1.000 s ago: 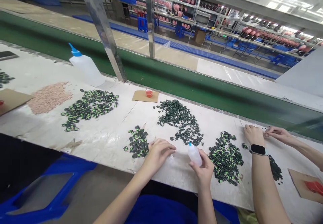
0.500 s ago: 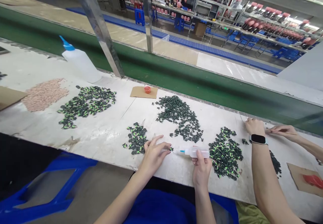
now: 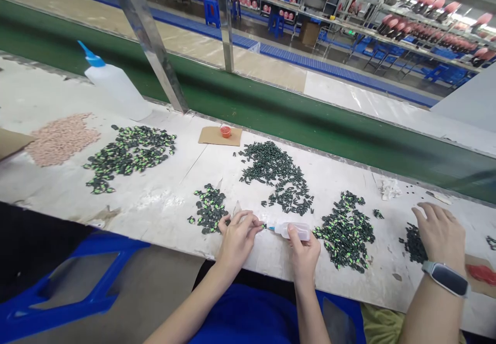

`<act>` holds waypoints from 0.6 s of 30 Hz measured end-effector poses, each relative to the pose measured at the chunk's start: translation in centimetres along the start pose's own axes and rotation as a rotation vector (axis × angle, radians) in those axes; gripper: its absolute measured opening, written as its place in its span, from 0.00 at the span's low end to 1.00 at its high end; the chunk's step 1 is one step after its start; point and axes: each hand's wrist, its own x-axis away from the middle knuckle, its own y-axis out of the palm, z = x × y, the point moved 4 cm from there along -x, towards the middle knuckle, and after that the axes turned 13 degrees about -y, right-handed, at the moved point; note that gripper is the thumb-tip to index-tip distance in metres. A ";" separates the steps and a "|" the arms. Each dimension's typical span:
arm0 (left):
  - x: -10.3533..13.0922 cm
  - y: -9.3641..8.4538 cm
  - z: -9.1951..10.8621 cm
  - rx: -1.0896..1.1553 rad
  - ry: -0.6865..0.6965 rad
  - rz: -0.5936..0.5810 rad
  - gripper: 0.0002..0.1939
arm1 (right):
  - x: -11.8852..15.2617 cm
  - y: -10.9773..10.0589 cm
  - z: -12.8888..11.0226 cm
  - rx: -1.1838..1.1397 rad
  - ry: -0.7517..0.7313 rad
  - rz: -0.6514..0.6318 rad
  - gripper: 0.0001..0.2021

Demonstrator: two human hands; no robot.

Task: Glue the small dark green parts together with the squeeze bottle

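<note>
My left hand (image 3: 238,235) pinches a small dark piece (image 3: 264,226) between its fingertips, beside a small pile of dark pieces with green marks (image 3: 210,208). Gripped in my right hand (image 3: 304,253) is a small clear bottle (image 3: 295,231), lying sideways with its blue tip against or very near that piece. Beyond both hands lies a pile of dark green slim pieces (image 3: 273,171). A larger pile of dark and bright green pieces (image 3: 346,233) is just right of the bottle.
A co-worker's hand (image 3: 442,233) with a watch is over a dark pile at the right. A large white bottle (image 3: 118,88), a pink pile (image 3: 62,140) and a green-black pile (image 3: 132,153) are left. A red cup (image 3: 226,131) sits on cardboard (image 3: 209,136).
The small bottle in my right hand has moved left, bringing its tip up to the piece. The co-worker's watch hand has moved right and nearer, and their other hand is out of view.
</note>
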 end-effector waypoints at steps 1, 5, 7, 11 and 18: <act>0.0 0.0 0.0 0.002 -0.004 0.009 0.07 | 0.0 -0.1 0.3 0.010 -0.008 -0.014 0.12; -0.1 0.0 0.0 0.005 -0.018 0.002 0.07 | 0.0 -0.4 1.0 0.069 -0.058 -0.070 0.09; -0.1 0.0 -0.1 0.003 -0.016 0.001 0.07 | 0.0 -0.4 1.2 0.091 -0.080 -0.083 0.09; -0.1 -0.1 -0.1 -0.010 -0.011 0.015 0.06 | 0.1 -0.5 1.4 0.123 -0.130 -0.070 0.07; -0.2 -0.1 -0.1 -0.027 -0.022 0.007 0.07 | 0.1 -0.4 1.5 0.101 -0.160 -0.069 0.07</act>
